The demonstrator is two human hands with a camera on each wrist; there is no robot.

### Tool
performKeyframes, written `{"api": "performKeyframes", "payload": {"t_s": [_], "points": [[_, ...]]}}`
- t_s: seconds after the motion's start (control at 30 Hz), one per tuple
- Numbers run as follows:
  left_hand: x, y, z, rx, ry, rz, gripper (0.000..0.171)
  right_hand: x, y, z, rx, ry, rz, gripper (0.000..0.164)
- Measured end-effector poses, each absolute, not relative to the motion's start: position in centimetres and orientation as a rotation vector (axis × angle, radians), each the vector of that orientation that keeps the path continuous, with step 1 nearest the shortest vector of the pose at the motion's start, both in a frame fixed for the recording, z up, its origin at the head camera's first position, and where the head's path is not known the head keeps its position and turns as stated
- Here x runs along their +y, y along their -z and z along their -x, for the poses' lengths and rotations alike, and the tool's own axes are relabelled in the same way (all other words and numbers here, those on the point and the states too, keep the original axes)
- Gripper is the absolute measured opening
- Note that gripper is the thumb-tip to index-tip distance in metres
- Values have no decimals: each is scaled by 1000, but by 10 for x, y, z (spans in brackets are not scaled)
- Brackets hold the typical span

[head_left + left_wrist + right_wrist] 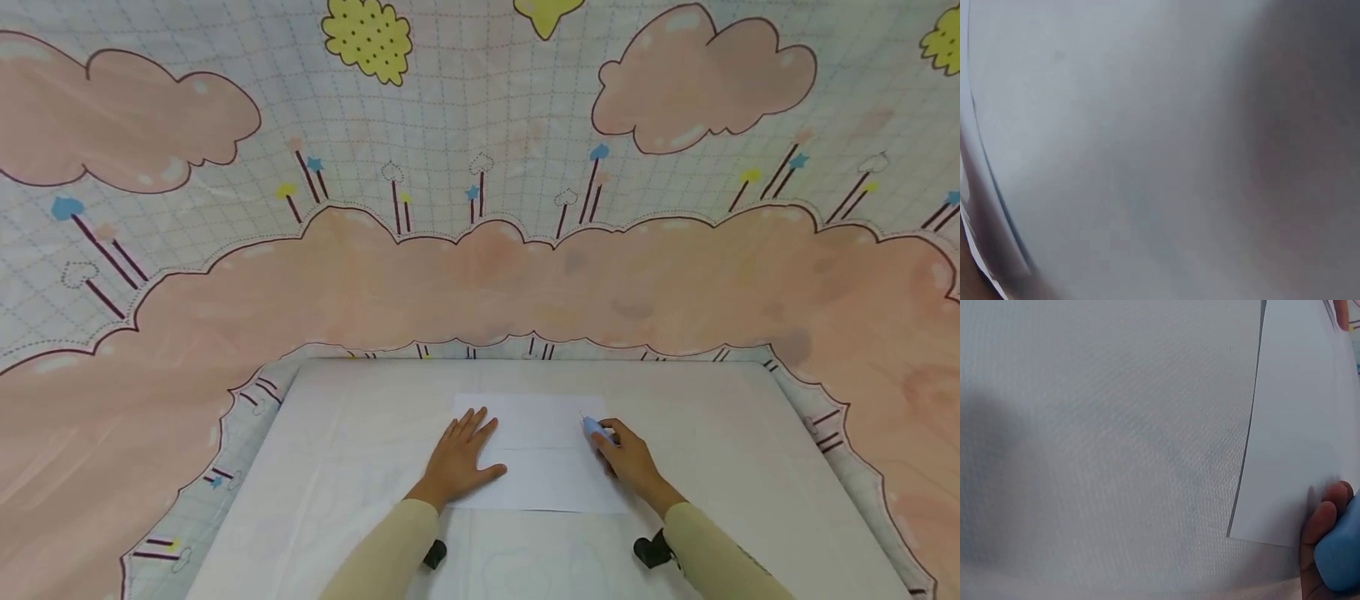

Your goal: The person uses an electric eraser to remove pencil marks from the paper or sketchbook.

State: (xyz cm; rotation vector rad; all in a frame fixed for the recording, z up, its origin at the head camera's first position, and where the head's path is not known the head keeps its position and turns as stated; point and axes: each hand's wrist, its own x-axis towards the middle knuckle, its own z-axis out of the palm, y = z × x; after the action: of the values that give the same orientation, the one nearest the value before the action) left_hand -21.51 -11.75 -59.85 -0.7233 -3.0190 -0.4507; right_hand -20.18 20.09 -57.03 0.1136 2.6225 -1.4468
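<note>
- Nearest the lens, in the right wrist view, sits the rounded, smooth butt of a blue tool, its surface softly matt.
- The right hand has its fingers curled and clamped on that tool, which leans over the right part of a paper sheet with its thin tip towards the far side; whether the tip touches, I cannot tell.
- The left hand lies palm down over the sheet's left edge, fingers straight and slightly apart, thumb stretched well away from them.
- Between the hands lies the paper sheet — white, rectangular, smooth, a faint line running across its middle, a thin dark shadow along its near edge.
- Pale sleeves cover both forearms; black pieces show beside the wrists.
- Beneath spreads the white tabletop, finely ribbed, almost woven, close up.
- Beyond — printed sheeting with scalloped pink clouds, dotted yellow shapes and a dashed grid.
</note>
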Motion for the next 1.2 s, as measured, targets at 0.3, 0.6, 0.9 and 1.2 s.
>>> {"api": "performKeyframes", "payload": {"t_s": [0.3, 0.6, 0.9, 1.2], "points": [[-106, 595, 216, -3088, 431, 735, 85, 203, 571, 203, 2682, 1413, -47, 31], [-105, 597, 216, -3096, 447, 722, 86, 212, 569, 204, 2830, 1269, 74, 31], [-105, 598, 217, -3097, 433, 730, 86, 222, 569, 201, 2880, 1191, 150, 31], [-107, 598, 220, -3100, 393, 756, 91, 227, 567, 198, 2887, 1103, 230, 31]]}}
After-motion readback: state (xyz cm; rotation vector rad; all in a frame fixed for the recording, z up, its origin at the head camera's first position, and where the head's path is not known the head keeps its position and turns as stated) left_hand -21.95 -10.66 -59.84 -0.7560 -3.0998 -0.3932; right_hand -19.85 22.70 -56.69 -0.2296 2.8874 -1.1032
